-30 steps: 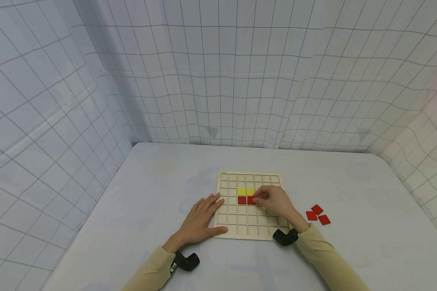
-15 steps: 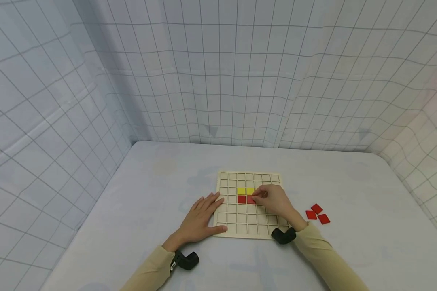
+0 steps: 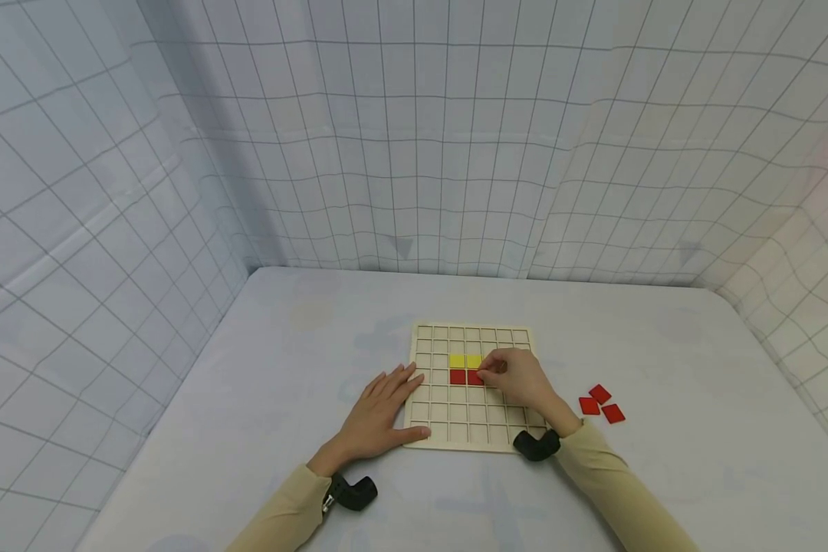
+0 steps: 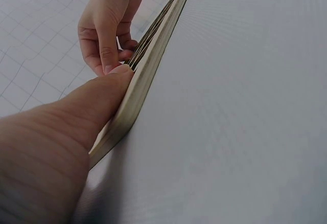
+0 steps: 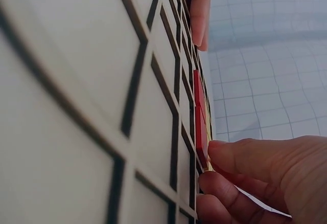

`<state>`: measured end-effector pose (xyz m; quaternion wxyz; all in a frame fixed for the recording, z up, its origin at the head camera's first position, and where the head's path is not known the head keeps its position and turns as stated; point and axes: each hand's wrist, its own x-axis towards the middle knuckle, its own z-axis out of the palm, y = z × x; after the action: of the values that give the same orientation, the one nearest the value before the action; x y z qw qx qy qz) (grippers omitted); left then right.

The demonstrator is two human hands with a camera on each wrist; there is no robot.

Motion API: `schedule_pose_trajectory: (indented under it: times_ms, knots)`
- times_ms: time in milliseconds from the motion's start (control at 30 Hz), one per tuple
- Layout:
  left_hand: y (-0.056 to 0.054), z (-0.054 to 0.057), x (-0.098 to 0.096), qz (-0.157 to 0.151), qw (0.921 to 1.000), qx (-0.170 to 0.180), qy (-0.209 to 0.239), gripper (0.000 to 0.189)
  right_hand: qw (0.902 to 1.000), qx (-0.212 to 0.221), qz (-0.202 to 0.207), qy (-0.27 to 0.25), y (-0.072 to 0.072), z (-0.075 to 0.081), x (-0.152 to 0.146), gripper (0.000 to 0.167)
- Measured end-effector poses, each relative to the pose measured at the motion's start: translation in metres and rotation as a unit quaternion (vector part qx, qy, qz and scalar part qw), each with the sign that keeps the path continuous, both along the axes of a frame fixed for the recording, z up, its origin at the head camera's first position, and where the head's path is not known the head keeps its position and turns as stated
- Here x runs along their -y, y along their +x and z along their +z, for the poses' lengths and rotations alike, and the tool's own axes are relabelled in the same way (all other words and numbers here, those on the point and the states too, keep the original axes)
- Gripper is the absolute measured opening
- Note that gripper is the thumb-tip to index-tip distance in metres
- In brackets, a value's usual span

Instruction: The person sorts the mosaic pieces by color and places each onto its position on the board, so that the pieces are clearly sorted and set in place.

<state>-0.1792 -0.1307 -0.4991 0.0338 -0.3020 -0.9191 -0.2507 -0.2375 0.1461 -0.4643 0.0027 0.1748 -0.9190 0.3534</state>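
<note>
A cream grid board [image 3: 448, 437] lies on the table in the head view. My left hand [image 3: 379, 418] rests spread along its left edge, with the thumb on the front left corner. Two yellow tiles [image 3: 465, 360] sit side by side in the grid. Just in front of them are two red tiles, a left one [image 3: 458, 376] and a right one [image 3: 476, 377]. My right hand [image 3: 520, 379] pinches the right red tile at its right side. In the right wrist view, the thumb meets that tile's [image 5: 201, 137] edge, with the other fingers curled beside it.
Three loose red tiles [image 3: 612, 413] lie on the white table [image 3: 697, 460], right of the board and beside the right forearm. A gridded white curtain [image 3: 414, 153] stands behind the table and along its sides. Each wrist wears a black camera [image 3: 537, 445].
Both hands stay in nearly the same place. The right red tile looks paler half a second ago and is darker red now.
</note>
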Motion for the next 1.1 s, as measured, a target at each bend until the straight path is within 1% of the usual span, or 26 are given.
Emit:
schedule_pose_trajectory:
  times_ms: [267,567,900,1000,1100]
  knots:
    - [-0.001,0.000,0.000,0.000,1.0000,-0.004,0.001,0.083,1.0000,0.000,-0.001,-0.004,0.002,0.001,0.001,0.005]
    - [-0.001,-0.002,0.001,-0.003,0.9999,-0.011,0.007,0.083,0.9998,-0.012,0.008,-0.016,0.007,0.000,-0.002,0.005]
    - [-0.002,0.000,0.001,0.004,0.9999,0.012,-0.011,0.084,0.9985,-0.027,0.029,-0.039,0.016,0.001,-0.012,0.009]
    - [-0.002,0.000,0.001,0.005,0.9998,0.014,-0.013,0.084,0.9983,-0.033,0.027,-0.039,0.019,0.001,-0.015,0.011]
    - [-0.002,0.000,0.000,0.006,0.9997,0.017,-0.015,0.084,0.9986,-0.034,0.015,-0.036,0.024,0.001,-0.018,0.013]
